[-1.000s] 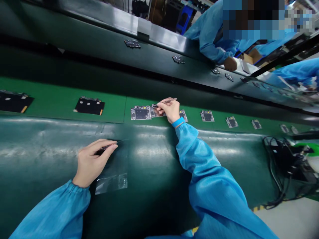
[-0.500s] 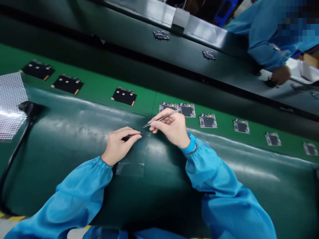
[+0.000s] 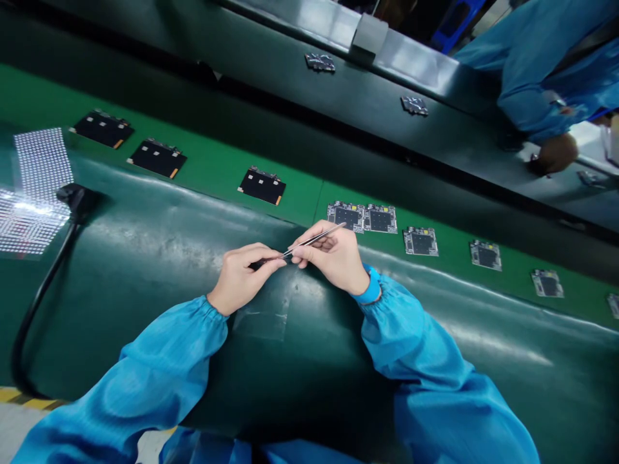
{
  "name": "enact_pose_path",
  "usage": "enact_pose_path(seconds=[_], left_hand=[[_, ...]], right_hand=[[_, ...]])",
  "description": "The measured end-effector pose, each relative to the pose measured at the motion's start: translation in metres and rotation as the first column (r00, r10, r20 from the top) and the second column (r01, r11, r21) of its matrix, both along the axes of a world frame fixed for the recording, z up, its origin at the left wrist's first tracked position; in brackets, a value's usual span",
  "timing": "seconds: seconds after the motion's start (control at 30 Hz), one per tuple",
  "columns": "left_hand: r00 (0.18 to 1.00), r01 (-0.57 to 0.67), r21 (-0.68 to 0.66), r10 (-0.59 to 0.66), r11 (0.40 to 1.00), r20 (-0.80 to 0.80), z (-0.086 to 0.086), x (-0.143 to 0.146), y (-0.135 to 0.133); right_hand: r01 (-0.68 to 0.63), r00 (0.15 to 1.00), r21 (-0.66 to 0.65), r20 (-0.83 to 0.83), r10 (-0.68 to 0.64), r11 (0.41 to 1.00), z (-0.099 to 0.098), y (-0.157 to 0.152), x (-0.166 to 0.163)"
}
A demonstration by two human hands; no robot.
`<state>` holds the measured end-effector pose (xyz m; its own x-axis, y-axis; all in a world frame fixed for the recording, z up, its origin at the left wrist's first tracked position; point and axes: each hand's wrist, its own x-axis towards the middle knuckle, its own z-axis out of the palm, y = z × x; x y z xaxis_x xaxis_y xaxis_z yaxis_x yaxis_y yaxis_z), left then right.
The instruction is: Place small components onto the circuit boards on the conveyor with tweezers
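Tweezers (image 3: 313, 240) shifted leftward (tips touching left hand (image 3: 244, 278)), handle up-right.

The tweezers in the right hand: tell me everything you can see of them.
The tweezers are slim, silvery and metallic-looking, with two thin blades running to a fine point. They lie at a shallow slant, rear end up and right, tips down and left. The right hand pinches them near the middle. Their tips meet the left hand fingertips, where a small dark piece is held; whether the tips grip it cannot be told. They are above the dark green mat.
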<state>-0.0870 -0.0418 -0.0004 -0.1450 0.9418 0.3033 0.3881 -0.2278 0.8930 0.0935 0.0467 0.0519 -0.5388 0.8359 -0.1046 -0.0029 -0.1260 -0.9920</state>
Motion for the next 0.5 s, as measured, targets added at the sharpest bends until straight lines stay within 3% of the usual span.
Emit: enact_pose_path(seconds=[0.27,0.37,0.5], left_hand=[[0.999,0.003,-0.022,-0.004,1.0,-0.034,0.0,-0.001,-0.001],[0.998,-0.019,-0.037,0.017,0.999,-0.067,0.0,-0.001,-0.004],[0.996,-0.038,-0.041,0.035,0.998,-0.082,-0.001,-0.003,-0.005]], right_hand=[[0.03,0.999,0.014,-0.023,-0.03,0.999,-0.002,0.006,0.005],[0.196,0.98,0.085,-0.041,-0.193,0.977,-0.011,0.034,0.027],[0.475,0.877,0.175,-0.014,-0.48,0.863,-0.029,0.085,0.071]])
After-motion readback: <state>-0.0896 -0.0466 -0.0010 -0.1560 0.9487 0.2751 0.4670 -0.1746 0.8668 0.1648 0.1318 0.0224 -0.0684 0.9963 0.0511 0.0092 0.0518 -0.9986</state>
